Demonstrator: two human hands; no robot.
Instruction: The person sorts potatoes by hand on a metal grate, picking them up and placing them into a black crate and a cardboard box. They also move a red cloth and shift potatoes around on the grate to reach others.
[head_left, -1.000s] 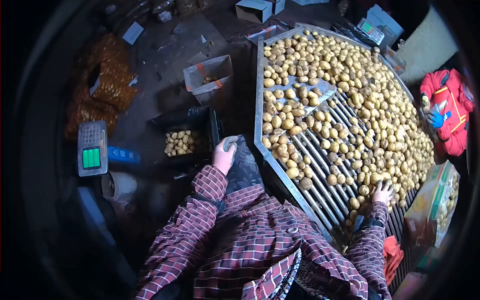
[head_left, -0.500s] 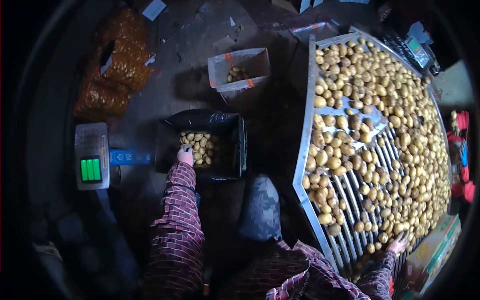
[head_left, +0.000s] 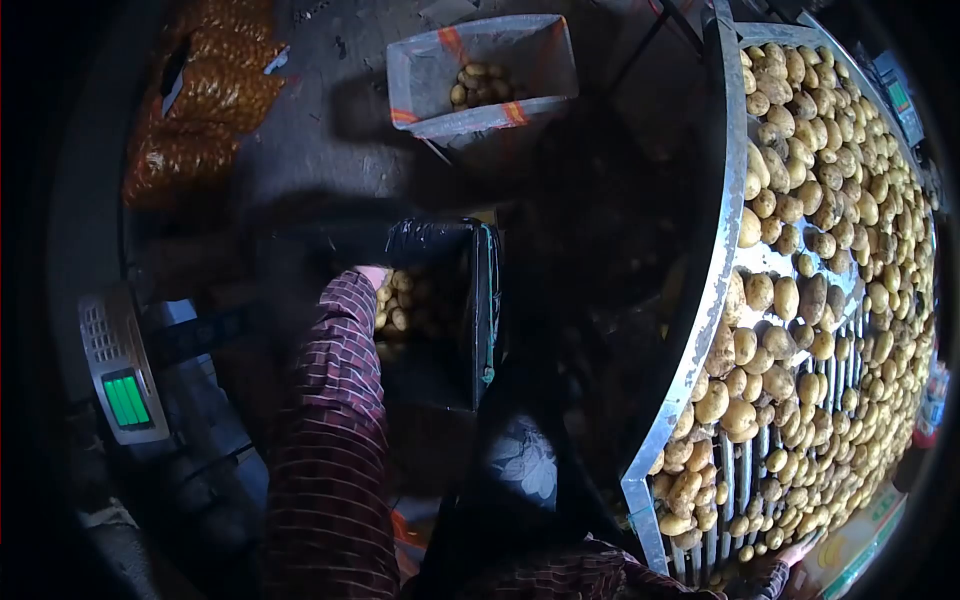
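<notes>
Potatoes lie in a black box beside my L hand, more on a slatted table w/ my R hand near them; can't tell if either grip's apart or clamped. Raised rim prob. stops roll-offs.

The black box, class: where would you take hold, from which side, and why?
The black box is probably best held by the straight top edge on its right, coming from the right: nothing crosses there, while the left hand and sleeve block its left.
</notes>
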